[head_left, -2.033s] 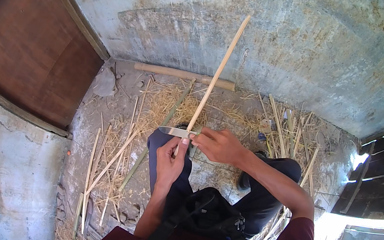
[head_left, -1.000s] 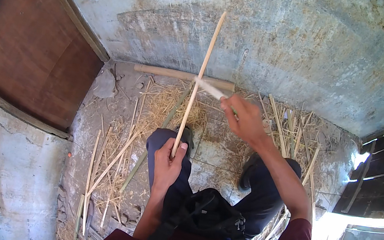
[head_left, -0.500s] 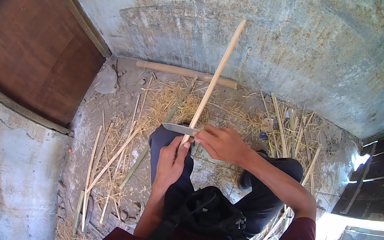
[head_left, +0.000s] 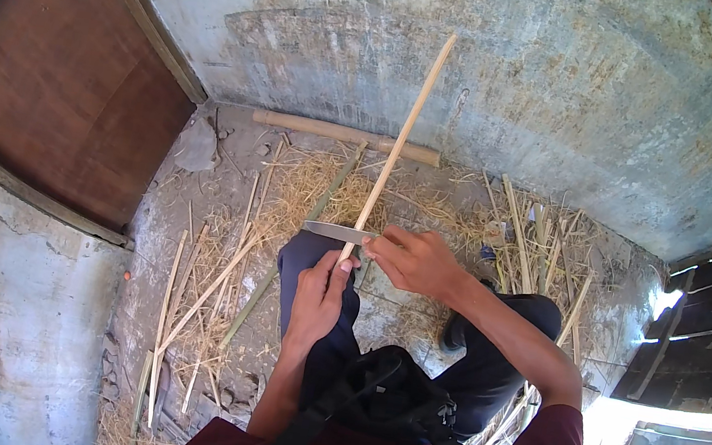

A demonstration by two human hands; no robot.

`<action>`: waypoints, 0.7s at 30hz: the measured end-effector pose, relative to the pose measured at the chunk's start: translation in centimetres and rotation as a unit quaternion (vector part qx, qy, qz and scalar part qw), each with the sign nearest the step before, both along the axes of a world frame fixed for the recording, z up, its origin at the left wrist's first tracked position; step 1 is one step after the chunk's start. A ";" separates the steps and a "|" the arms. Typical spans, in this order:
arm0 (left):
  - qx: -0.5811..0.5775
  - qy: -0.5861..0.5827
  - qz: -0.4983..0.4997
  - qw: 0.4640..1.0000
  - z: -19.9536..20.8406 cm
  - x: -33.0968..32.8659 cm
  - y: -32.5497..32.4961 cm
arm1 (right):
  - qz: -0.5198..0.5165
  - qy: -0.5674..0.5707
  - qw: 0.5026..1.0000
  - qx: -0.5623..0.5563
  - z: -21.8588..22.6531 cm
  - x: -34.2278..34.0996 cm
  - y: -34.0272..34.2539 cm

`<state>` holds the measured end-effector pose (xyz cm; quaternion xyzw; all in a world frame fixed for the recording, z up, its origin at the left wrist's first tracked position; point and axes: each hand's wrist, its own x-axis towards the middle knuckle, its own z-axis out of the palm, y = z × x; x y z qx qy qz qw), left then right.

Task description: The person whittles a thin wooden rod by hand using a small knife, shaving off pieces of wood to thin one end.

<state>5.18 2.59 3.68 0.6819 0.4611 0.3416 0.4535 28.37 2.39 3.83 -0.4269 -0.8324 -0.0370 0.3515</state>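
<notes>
A long pale bamboo strip (head_left: 405,132) slants up and away from my lap, its far end in front of the wall. My left hand (head_left: 321,296) is closed around its near end, thumb along the top, above my left knee. In my right hand (head_left: 411,259) is a knife (head_left: 331,231), gripped by its handle, which the fingers mostly hide. The blade lies crosswise over the strip, just beyond my left fingertips, with its tip pointing left.
Fine shavings (head_left: 297,185) and split bamboo strips (head_left: 195,327) litter the floor on the left. More strips (head_left: 517,234) lie to the right. A bamboo pole (head_left: 346,135) rests along the foot of the stained wall (head_left: 311,38). A brown door panel (head_left: 72,75) stands at left.
The knife and my right hand have shifted slightly away from me along the strip. My left hand keeps its hold and has barely moved.
</notes>
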 end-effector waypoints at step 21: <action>0.010 0.004 0.005 1.000 -0.1 0.0 0.2 | 0.000 0.004 1.000 0.011 -0.9 0.0 0.1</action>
